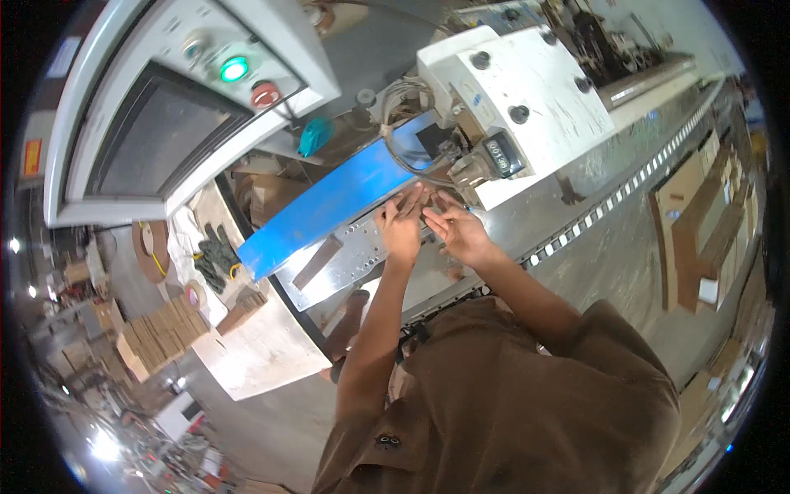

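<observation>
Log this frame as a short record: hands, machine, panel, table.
left hand: fingers at near edge of blue beam; grip unclear
right hand: close beside left hand, below black counter in the picture; grip unclear
machine: white housing, metal plate with holes
panel: screen, lit green button, red button
table: white table, dark gloves, tape roll

A grey, shiny floor point(592, 263) spreads beneath a pale wall point(683, 33) at upper right. Near a white table point(255, 354) stands stacked cardboard point(164, 333); at lower left a lamp point(105, 445) glares (its outline lost in glow).
</observation>
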The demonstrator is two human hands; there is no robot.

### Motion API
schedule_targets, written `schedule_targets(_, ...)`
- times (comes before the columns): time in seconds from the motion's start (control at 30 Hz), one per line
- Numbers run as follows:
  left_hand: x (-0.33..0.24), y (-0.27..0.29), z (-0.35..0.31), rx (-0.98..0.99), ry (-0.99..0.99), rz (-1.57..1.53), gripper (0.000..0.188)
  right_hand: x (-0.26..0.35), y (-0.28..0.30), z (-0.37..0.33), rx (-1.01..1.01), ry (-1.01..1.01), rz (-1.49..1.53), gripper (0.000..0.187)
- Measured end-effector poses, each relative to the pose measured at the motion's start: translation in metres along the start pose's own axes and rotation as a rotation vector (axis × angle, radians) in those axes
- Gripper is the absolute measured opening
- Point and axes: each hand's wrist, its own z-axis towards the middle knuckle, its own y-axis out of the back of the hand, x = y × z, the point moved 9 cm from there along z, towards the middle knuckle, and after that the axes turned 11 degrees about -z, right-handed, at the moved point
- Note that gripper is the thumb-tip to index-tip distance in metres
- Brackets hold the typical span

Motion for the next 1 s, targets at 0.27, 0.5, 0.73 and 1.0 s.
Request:
schedule_targets(0.27,-0.005,-0.005,0.004,-0.134,0.024,-0.129,0.036,0.006,0.009,-0.033,-0.027,0.066,-0.221,0.047)
schedule_targets(0.5,0.110,0.092,-0.102,-0.258,0.309,0.215,0.014,-0.032,0.033,-0.040,-0.062,-0.041,-0.177,0.040)
schedule_targets(0.73,0.158,0.157,-0.137,-0.055,0.426,0.138,0.054,-0.038,-0.006,-0.035,-0.021,-0.086,-0.219,0.043)
schedule_targets(1.0,0.061,0.083,-0.072,-0.047,0.120,0.132,0.044,-0.022,0.002,-0.027,-0.099,-0.092,-0.181,0.041)
